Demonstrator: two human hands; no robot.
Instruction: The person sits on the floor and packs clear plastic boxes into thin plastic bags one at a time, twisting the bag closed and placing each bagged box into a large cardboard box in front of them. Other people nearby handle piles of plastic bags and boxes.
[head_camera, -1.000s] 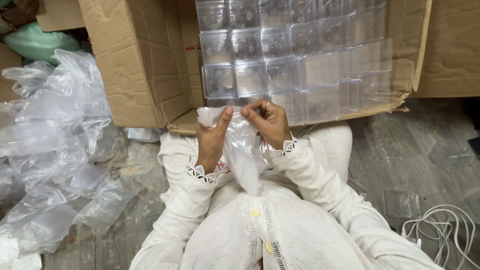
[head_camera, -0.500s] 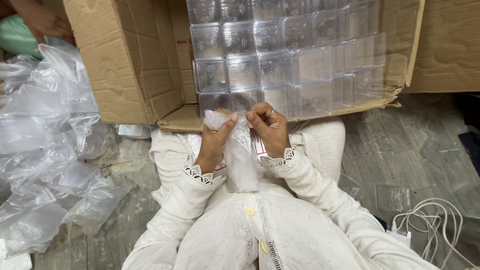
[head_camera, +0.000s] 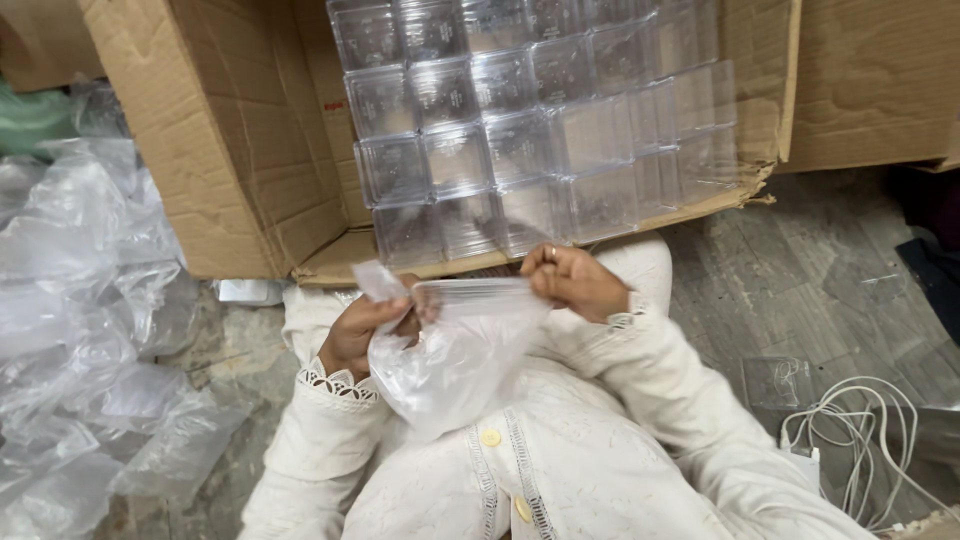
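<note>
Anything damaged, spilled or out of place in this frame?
Nothing spilled. The cardboard box lies on its side, its lower edge torn near the right corner, with clear plastic containers stacked inside. Loose plastic bags are heaped at left. Both hands, left hand and right hand, stretch a clear bag.

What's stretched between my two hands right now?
In the head view, the mouth of a clear plastic bag spans from the left hand to the right hand; both pinch its rim, pulling it open.

Glossy clear plastic bag (head_camera: 455, 355), matt brown cardboard box (head_camera: 215, 160), shiny transparent plastic cases (head_camera: 520, 130).
</note>
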